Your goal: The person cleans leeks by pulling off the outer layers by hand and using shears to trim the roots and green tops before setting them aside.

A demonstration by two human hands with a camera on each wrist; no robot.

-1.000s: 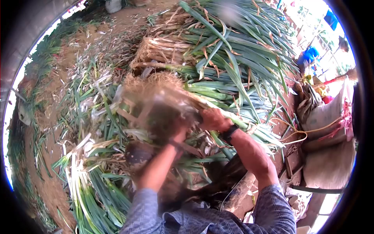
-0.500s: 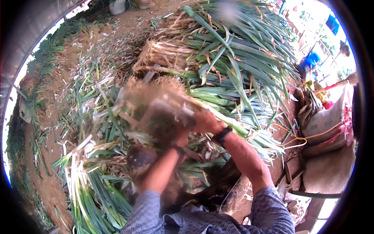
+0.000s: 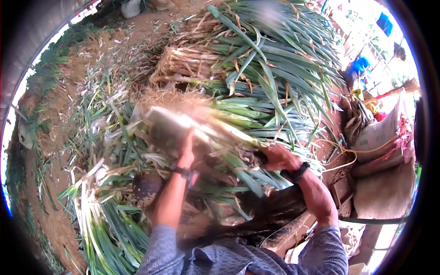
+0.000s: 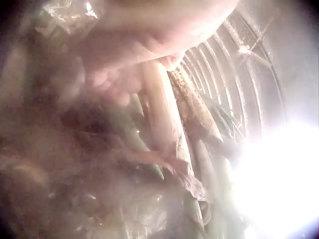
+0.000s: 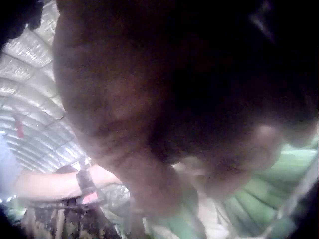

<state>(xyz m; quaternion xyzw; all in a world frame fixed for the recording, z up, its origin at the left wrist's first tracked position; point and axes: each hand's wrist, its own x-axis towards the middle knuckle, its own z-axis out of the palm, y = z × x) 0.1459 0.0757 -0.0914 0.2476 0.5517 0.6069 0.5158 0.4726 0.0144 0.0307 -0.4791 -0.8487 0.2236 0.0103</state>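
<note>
In the head view my left hand grips a blurred bundle of leeks, roots to the upper left and leaves to the right. The left wrist view shows the fingers curled by a pale stalk, with a torn dry leaf hanging below. My right hand is at the lower right of the bundle, fingers curled on leafy strips beside a small dark thing I cannot make out. Close up, its thumb and fingers are in shadow against green leaves.
A large pile of leeks lies beyond the hands. Peeled leeks lie at the lower left, among scattered trimmings. Sacks stand at the right, with a yellow cord beside them. A dark round object is near my left forearm.
My hands have moved apart: the right toward the lower right, the left up and leftward. More of the pale stalks shows between them.
</note>
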